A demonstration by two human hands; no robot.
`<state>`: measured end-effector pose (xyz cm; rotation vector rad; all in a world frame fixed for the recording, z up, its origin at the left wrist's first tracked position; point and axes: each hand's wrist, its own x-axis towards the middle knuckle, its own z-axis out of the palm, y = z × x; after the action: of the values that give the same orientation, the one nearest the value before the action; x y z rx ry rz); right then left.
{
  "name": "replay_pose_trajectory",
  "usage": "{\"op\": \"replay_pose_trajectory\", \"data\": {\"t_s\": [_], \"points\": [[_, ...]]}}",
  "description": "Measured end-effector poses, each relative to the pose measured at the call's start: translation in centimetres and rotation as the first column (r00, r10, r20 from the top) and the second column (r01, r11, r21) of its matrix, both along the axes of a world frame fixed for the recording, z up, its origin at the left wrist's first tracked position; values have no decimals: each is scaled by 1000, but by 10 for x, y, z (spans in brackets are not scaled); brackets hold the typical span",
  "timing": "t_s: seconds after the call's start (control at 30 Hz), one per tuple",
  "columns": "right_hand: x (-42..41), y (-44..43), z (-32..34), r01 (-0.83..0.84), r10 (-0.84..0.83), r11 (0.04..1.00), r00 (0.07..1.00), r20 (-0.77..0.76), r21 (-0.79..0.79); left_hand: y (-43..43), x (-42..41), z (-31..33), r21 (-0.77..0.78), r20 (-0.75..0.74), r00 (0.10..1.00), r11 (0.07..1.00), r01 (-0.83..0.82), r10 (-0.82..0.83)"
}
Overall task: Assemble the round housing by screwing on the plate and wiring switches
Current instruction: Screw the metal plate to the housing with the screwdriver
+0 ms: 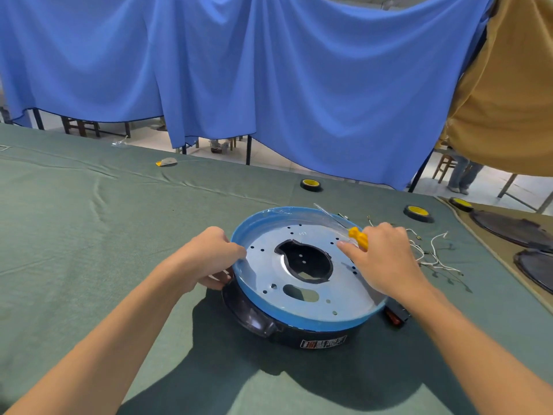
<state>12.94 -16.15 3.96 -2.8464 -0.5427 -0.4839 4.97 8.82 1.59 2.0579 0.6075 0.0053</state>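
Silver perforated plate tops round housing; right hand grips screwdriver.

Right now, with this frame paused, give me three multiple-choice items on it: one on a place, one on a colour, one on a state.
1. Where do the white wires lie relative to the housing?
A. to its left
B. to its right
C. on top of it
2. What colour is the screwdriver handle?
A. yellow
B. red
C. green
3. What is the left hand doing?
A. lying flat and idle
B. gripping the housing's rim
C. holding the wires

Answers:
1 B: the wires lie on the cloth beyond the right hand.
2 A: the handle shows yellow beside the knuckles.
3 B: its fingers curl round the rim.
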Motion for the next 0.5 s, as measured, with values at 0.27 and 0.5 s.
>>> {"op": "replay_pose_trajectory", "data": {"t_s": [0.27, 0.5], "points": [[-4, -9, -12, 182, -145, 853, 983, -111, 489, -10, -2, 7, -23, -34, 997, 997, -68, 67], [-7, -12, -18, 330, -125, 679, 932, -339, 656, -21, 3, 11, -79, -33, 991, 988, -130, 128]]}}
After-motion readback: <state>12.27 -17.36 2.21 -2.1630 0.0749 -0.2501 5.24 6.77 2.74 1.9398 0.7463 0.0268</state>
